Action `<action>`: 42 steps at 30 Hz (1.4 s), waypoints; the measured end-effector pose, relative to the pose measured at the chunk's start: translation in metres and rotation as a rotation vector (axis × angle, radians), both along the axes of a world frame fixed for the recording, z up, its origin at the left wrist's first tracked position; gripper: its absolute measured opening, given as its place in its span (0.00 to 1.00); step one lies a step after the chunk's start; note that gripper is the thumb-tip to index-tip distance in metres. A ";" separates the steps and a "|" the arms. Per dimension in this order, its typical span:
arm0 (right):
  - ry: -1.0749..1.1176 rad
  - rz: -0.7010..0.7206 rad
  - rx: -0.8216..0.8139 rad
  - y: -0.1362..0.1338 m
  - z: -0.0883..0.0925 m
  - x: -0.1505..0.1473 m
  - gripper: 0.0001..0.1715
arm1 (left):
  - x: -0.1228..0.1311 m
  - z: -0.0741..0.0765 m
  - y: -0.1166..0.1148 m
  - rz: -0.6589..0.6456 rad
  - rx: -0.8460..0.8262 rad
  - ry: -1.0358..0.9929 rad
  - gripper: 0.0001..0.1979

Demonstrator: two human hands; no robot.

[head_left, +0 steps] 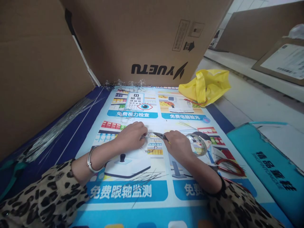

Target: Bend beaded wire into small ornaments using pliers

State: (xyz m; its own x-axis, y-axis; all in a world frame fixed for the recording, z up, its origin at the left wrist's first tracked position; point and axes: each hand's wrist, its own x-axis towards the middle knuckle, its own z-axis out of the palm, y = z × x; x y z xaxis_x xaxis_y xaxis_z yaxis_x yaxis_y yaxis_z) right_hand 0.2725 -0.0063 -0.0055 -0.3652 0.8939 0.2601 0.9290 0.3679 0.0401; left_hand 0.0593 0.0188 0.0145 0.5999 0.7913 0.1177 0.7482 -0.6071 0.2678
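My left hand (133,135) is closed, pinching a thin bent wire piece (149,136) over the printed sheet. My right hand (178,144) is wrapped round a pair of pliers (159,135). The pliers' jaws point left and meet the wire close to my left fingertips; whether they grip it is too small to tell. A small shiny bead-like bit (155,147) shows just below the wire. Loose straight wires (142,182) lie on the sheet between my forearms. Beyond my left hand rests another bent wire shape (127,117).
Big cardboard boxes (142,34) wall off the back and left. Several wire figures (128,83) line the back edge. A wire bundle (59,126) lies left. To the right are a tape roll (204,148), red-handled scissors (230,167), a yellow bag (205,87) and a teal box (268,167).
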 end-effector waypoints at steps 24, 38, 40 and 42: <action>-0.081 0.087 0.124 0.001 -0.006 0.003 0.09 | 0.004 0.008 -0.007 0.050 -0.133 -0.058 0.05; 0.150 0.070 0.018 0.001 -0.002 0.002 0.08 | 0.003 -0.003 0.001 0.165 -0.330 -0.377 0.05; 0.162 0.072 0.000 0.001 -0.003 0.002 0.07 | 0.005 -0.007 0.001 0.174 -0.382 -0.466 0.04; 0.167 0.076 -0.014 0.001 -0.002 0.002 0.07 | 0.007 -0.009 0.000 0.190 -0.451 -0.562 0.04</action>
State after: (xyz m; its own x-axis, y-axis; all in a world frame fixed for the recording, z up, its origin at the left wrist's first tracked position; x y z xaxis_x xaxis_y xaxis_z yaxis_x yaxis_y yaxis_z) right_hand 0.2744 -0.0053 -0.0076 -0.3844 0.8695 0.3102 0.8919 0.4365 -0.1182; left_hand 0.0660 0.0191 0.0051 0.3933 0.9194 0.0062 0.5062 -0.2221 0.8333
